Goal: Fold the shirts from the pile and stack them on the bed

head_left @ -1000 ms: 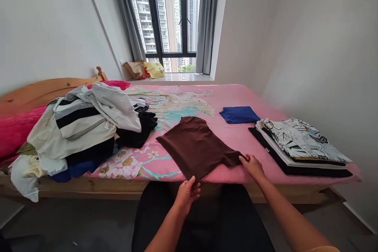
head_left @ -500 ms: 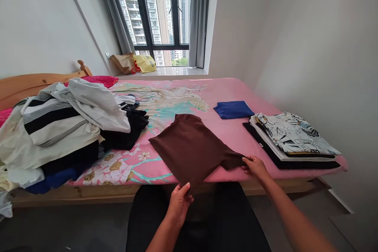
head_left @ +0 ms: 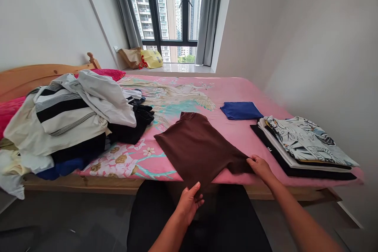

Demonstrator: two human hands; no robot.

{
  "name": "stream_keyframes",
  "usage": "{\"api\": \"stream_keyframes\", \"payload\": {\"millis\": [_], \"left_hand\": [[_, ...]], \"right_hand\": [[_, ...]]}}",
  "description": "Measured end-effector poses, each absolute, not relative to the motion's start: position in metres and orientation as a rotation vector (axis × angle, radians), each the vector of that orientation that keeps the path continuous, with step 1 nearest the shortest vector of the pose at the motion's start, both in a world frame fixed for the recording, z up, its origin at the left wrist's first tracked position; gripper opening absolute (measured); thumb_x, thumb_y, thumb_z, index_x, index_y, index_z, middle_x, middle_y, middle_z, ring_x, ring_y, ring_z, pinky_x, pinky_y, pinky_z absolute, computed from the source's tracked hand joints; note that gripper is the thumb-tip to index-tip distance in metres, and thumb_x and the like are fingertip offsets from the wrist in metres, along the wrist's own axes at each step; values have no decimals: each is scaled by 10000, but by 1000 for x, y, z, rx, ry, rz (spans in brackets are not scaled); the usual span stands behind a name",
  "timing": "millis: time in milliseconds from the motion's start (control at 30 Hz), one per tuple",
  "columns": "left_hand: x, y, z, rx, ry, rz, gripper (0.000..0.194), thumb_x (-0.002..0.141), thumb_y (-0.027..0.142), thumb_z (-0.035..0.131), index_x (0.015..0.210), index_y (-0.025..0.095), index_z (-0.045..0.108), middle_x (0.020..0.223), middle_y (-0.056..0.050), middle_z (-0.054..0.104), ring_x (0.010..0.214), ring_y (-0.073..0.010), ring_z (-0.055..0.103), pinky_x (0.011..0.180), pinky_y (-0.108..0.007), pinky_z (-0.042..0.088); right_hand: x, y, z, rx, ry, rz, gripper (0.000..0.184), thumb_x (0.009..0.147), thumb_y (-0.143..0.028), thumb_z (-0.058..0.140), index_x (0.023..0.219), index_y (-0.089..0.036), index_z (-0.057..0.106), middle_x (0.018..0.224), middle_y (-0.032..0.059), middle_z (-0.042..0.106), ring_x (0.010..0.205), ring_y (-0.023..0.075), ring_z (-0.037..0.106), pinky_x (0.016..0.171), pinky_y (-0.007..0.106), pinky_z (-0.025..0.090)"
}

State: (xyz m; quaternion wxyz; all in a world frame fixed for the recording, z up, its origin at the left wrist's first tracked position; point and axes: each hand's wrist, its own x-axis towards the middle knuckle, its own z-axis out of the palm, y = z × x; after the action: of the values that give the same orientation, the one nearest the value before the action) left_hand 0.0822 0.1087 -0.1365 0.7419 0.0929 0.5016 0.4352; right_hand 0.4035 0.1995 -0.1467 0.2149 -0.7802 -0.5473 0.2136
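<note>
A brown T-shirt (head_left: 203, 145) lies on the pink flowered bedsheet, its near corner hanging over the bed's front edge. My left hand (head_left: 190, 204) is closed on that near corner, thumb on top. At the shirt's right side, my right hand (head_left: 260, 169) pinches the end of a sleeve. The cloth is spread between both hands, and its collar end points away from me.
To the left is a heap of loose clothes (head_left: 71, 114). A folded blue garment (head_left: 240, 110) lies beyond the shirt, and a stack of folded clothes (head_left: 310, 141) stands at the right. Bags (head_left: 152, 59) sit on the windowsill. My knees touch or nearly touch the wooden bed edge (head_left: 112, 185).
The view has turned slightly, shifting the scene to the right at the bed. Both hands keep their hold on the brown T-shirt, which lies much as before.
</note>
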Motion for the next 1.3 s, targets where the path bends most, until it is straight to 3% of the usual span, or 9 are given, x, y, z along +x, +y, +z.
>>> {"api": "stream_keyframes", "payload": {"millis": [200,367,567,700,800,1000,1133,1233,1300], "left_hand": [[91,89,-148,322,992,902,389,589,302,770,834,174,497,618,60,504,440,-42,380,463,-206,329],[89,75,-149,305,980,897,379,612,350,758,798,172,479,585,76,445,441,-40,349,475,-213,313],[82,78,-127,359,931,964,345,606,318,755,752,173,478,587,70,452,430,-43,347,466,-226,320],[65,68,-118,324,920,991,298,609,258,735,719,176,470,607,62,474,430,-40,348,468,-229,329],[48,52,-119,338,916,976,270,598,223,730,689,173,481,601,57,480,434,-44,355,474,-235,347],[11,27,-122,357,998,1000,262,559,207,759,574,169,500,515,54,467,420,-59,367,453,-243,370],[-23,24,-119,222,1135,1154,260,484,169,794,615,168,569,614,28,582,504,-109,516,487,-254,432],[-44,24,-124,179,1237,1181,335,402,80,794,679,159,622,716,-1,652,638,-173,623,563,-275,488],[-51,24,-132,166,1276,1118,350,394,76,798,690,153,628,704,-18,666,609,-187,632,564,-288,494]], "right_hand": [[432,179,-150,-2336,-1556,588,243,731,-423,442,644,-212,526,534,-3,548,557,171,515,535,271,308],[421,187,-141,-2157,-1638,832,265,694,-380,513,852,-195,618,795,24,671,699,175,590,591,255,366],[379,194,-136,-2049,-1565,789,240,679,-326,510,827,-192,642,837,48,683,792,204,606,655,272,416],[367,167,-141,-1806,-1242,1202,296,746,-375,445,892,-185,618,831,56,695,751,198,643,633,283,481],[365,133,-147,-1591,-1046,1535,322,718,-435,524,901,-188,619,834,62,702,785,220,659,687,316,508],[343,71,-130,-1400,-994,1649,357,669,-453,636,916,-198,598,865,46,696,788,221,655,738,335,503],[314,44,-103,-1186,-1017,1735,333,722,-422,645,968,-207,580,921,34,668,827,201,637,809,346,489],[297,40,-108,-1304,-1118,1672,327,763,-511,579,869,-202,586,840,26,631,765,174,598,680,295,501],[291,47,-124,-1486,-1126,1569,384,777,-574,511,850,-204,582,834,34,603,728,163,564,540,250,468]]}}
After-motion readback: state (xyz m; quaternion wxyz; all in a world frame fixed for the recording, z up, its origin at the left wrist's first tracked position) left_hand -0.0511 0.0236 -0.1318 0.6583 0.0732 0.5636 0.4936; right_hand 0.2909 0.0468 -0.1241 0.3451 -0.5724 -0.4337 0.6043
